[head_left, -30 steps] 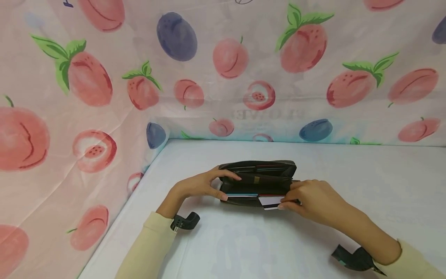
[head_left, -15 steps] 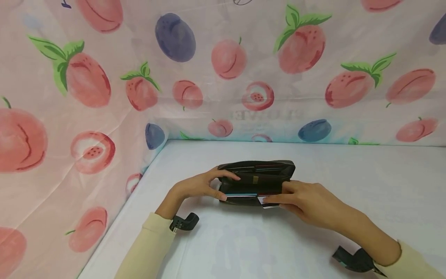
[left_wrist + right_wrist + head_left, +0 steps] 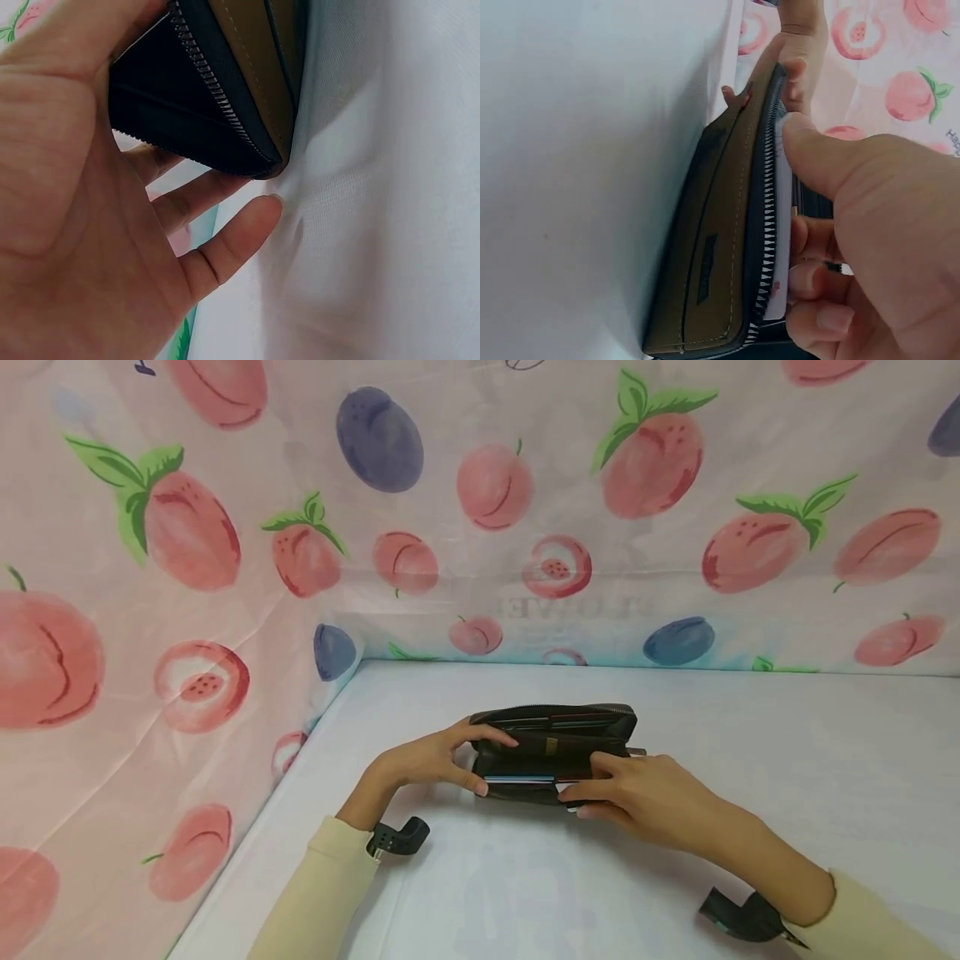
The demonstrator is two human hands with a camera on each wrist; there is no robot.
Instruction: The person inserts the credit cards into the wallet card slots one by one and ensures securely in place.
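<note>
A dark long zip-around wallet [image 3: 517, 793] stands unzipped and spread on the white cloth, its brown outside [image 3: 720, 255] showing in the right wrist view. My left hand [image 3: 438, 756] grips its left end, thumb on the front edge and a finger reaching inside. With thumb and fingers my right hand [image 3: 645, 797] pinches a white card [image 3: 782, 225], which sits low along the wallet's front zip edge. In the head view the fingers cover most of that card. A blue-edged card [image 3: 519, 779] lies in the slot to its left.
White cloth [image 3: 480, 893] covers the table. Fruit-printed fabric [image 3: 420, 610] rises behind it and along the left. A black wrist camera sits at each wrist, the left one [image 3: 401, 837] and the right one [image 3: 738, 914]. A zip pull [image 3: 637, 751] sticks out at the wallet's right end.
My right hand has shifted left along the wallet's front edge. The white card has slid down into the wallet, and far less of it shows. My left hand keeps its place.
</note>
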